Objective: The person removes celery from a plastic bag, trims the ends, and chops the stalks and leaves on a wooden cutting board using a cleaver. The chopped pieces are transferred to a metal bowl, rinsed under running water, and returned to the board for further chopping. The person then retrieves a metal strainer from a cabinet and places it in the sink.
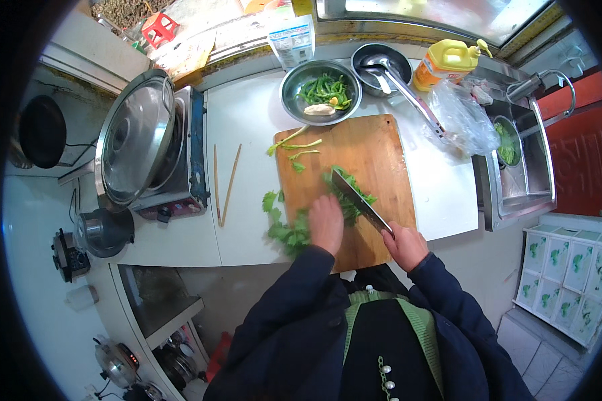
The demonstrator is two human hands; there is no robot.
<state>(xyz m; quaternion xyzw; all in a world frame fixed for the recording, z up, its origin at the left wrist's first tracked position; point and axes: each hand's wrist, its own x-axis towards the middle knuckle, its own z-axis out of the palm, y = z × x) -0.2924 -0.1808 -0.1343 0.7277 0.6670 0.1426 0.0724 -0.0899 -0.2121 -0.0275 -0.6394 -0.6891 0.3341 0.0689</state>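
Note:
My right hand (406, 246) grips the handle of a cleaver (357, 198), whose blade lies slanting over chopped leafy greens (350, 213) on a wooden cutting board (381, 145). My left hand (326, 223), slightly blurred, is at the left side of the greens; whether its fingers hold any cannot be told. Uncut leafy greens (292, 235) lie beside and below it, over the board's left edge. A few pale stems (301, 145) and small leaves rest at the board's upper left. Beyond the board, a steel bowl (287, 103) holds green peppers (326, 90) and a pale piece like ginger (319, 110).
Two chopsticks (229, 185) lie left of the board, near a gas stove (198, 150) with a lidded pan (135, 135). At the back stand a bowl with ladles (381, 65) and a yellow pump jug (444, 62). A plastic bag (464, 120) lies beside the sink (532, 185).

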